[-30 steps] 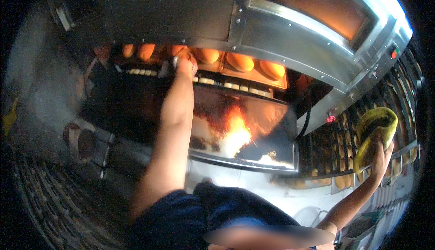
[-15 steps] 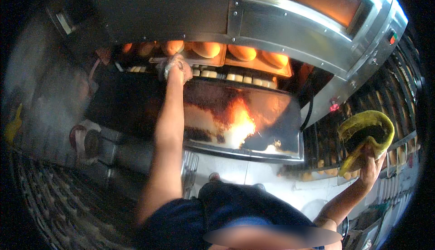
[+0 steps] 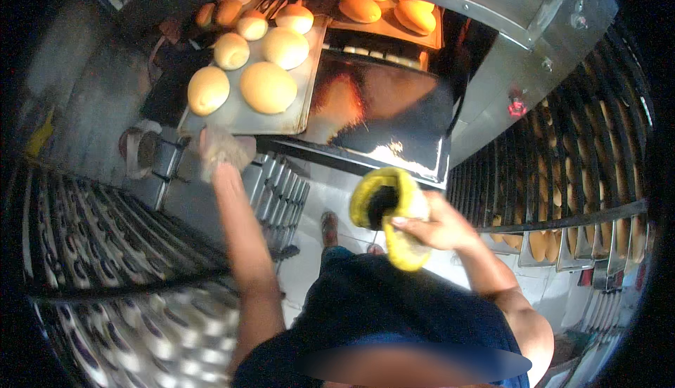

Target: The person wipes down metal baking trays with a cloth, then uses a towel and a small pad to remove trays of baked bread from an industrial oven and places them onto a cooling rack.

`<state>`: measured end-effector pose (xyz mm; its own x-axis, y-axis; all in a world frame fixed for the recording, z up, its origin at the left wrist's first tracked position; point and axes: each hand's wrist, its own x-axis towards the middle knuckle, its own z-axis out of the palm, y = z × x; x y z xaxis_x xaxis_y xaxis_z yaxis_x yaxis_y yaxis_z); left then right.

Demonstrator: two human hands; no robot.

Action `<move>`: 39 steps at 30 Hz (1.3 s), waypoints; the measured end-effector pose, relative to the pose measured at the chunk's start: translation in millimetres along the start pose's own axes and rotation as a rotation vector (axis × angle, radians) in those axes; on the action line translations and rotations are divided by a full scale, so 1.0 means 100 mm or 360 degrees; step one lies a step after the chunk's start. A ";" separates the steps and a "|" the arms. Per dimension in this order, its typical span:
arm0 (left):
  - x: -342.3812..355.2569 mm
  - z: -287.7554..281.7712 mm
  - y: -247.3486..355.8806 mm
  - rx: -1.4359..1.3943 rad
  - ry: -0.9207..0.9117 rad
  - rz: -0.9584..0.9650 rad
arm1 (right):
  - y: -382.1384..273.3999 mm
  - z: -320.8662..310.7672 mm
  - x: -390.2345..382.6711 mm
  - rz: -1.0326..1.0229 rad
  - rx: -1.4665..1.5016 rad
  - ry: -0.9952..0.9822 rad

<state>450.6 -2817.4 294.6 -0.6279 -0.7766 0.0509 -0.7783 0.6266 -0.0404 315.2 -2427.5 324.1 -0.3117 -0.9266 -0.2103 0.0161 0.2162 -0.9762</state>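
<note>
A baking tray (image 3: 239, 119) of round golden buns (image 3: 269, 87) sticks out of the oven, resting on the lowered oven door (image 3: 394, 110). My left hand (image 3: 225, 161), slightly blurred, is closed at the tray's near edge with a greyish cloth (image 3: 242, 150) wrapped in it. The fingertips are partly hidden by the cloth. My right hand (image 3: 434, 227) grips a folded yellow cloth pad (image 3: 401, 208), dark inside, in front of my body and apart from the tray.
A second tray (image 3: 429, 35) of buns sits deeper in the oven at right, above a row of small pale pieces (image 3: 380, 55). Racks of loaves (image 3: 548, 177) stand at right. Another rack (image 3: 133, 261) fills the lower left. Metal oven walls (image 3: 485, 99) flank the opening.
The left tray of buns has slid out of the oven toward me, with my left hand at its edge. My right hand has brought the yellow pad in from the far right.
</note>
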 end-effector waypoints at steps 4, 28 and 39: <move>-1.16 -0.08 0.30 -0.0090 -0.0096 -0.0245 | 0.65 0.16 0.10 0.0076 0.0265 -0.0225; -7.12 2.50 1.54 -0.4313 0.0765 -0.1359 | 2.57 0.68 -1.76 0.0925 0.0385 -0.0306; -8.78 4.80 2.22 -0.4093 0.1180 -0.2359 | 5.27 1.28 -1.74 0.1566 0.0336 -0.0539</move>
<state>829.0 -2028.0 -238.1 0.0870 -0.6530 -0.7523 0.9149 -0.2465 0.3197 499.7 -2192.0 -160.2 0.2084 -0.4172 -0.8846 0.2921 0.8897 -0.3508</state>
